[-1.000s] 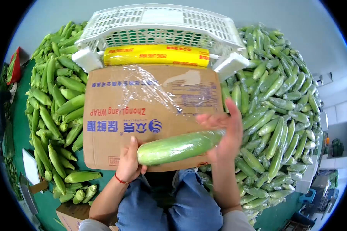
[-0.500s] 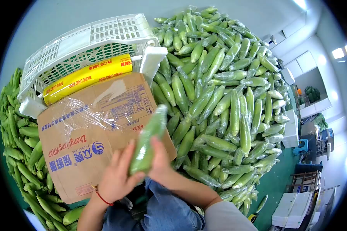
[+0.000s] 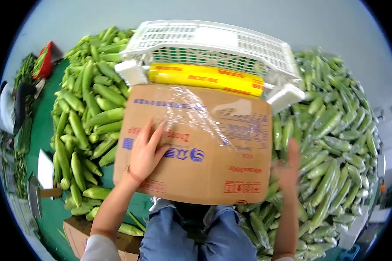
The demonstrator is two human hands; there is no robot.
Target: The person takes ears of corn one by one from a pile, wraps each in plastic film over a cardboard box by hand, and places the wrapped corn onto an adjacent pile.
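Observation:
My left hand (image 3: 147, 153) rests on the brown cardboard box (image 3: 196, 180), fingers spread and nothing in them. To the right of the box, my right hand (image 3: 288, 167) hovers over the heap of plastic-wrapped corn ears (image 3: 320, 174). Motion blurs it, but its fingers look stretched out and the thumb apart, with no ear visible in the hand. A loose sheet of clear cling film (image 3: 189, 108) lies wrinkled across the box top. Behind the box, a yellow roll of cling film (image 3: 204, 78) is held on a rod between white foam blocks (image 3: 286, 98).
A white plastic crate (image 3: 217, 38) stands on its side behind the roll. Unwrapped corn ears (image 3: 80, 126) are heaped at left on the green floor (image 3: 52, 217). An open carton (image 3: 76, 235) sits at lower left. Farther left are a red container (image 3: 45, 61) and another person (image 3: 14, 106).
The wrapped corn ear that was between my hands has left them. My right hand has moved right, over the wrapped heap; my left now lies on the box. The view has turned left.

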